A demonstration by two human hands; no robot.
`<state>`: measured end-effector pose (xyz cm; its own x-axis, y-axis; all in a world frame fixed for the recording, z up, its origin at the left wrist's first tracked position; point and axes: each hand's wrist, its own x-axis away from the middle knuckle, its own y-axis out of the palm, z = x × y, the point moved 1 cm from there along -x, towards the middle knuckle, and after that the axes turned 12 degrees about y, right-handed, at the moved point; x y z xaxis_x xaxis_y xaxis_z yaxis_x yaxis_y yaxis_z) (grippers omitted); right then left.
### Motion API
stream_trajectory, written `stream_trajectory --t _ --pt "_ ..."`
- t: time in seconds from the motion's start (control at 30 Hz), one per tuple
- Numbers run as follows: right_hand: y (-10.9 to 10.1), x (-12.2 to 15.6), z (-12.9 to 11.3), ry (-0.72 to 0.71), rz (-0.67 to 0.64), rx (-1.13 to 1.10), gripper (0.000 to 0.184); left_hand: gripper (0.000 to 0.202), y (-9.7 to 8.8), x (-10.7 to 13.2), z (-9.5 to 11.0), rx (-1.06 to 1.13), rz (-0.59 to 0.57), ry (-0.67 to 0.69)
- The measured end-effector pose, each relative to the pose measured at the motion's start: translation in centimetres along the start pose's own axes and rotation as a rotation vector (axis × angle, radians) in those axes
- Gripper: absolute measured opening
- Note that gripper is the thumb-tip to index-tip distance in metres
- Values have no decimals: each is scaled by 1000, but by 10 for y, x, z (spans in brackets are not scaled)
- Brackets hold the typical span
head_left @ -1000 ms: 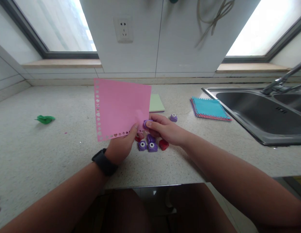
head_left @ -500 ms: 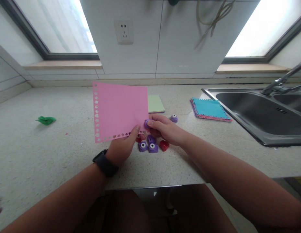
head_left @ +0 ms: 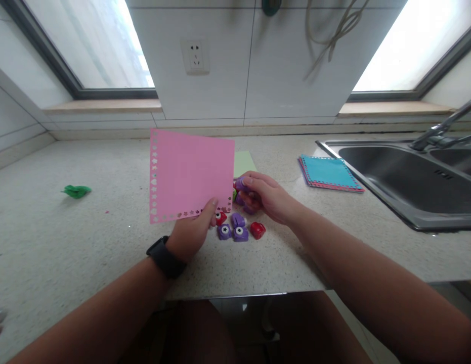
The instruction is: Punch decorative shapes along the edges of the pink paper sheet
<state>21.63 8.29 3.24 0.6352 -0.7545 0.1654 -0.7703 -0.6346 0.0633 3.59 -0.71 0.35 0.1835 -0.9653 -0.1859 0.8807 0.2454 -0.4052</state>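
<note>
My left hand (head_left: 195, 227) pinches the lower edge of a pink sheet of paper (head_left: 191, 172), held tilted above the counter. Small cut-out shapes run down the sheet's left side and along its bottom. Just off the sheet's right edge, my right hand (head_left: 267, 197) is closed on a small purple craft punch (head_left: 242, 184). Below the hands lie more purple punches (head_left: 241, 233) and red ones (head_left: 257, 230), some showing a white disc with a dark star. Others behind my right fingers are partly hidden.
Behind the pink sheet lies light green paper (head_left: 245, 161). A stack of blue and pink punched sheets (head_left: 330, 172) sits beside the steel sink (head_left: 387, 167) on the right. Crumpled green material (head_left: 76, 191) lies on the counter (head_left: 87, 242) at left.
My right hand has moved slightly right and up with the purple punch, away from the sheet's edge. The punch is now clear of the paper. My left hand still holds the sheet.
</note>
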Motion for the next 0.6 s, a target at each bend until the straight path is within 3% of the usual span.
stream_trajectory --t 0.1,0.2,0.27,0.43,0.6 --pt "-13 -1 -5 -78 175 193 25 55 -1 -1 -3 0 -37 -22" --pt "-31 -3 -9 -236 399 623 27 56 -1 -3 -2 13 -23 3" --pt "-41 -7 -8 -253 513 875 26 56 0 -4 -2 33 -18 5" --pt "-56 -15 -2 -127 541 1181 32 55 2 -7 -6 129 -11 20" --pt "-55 -15 -3 -61 581 1309 35 53 2 -8 -16 200 61 20"
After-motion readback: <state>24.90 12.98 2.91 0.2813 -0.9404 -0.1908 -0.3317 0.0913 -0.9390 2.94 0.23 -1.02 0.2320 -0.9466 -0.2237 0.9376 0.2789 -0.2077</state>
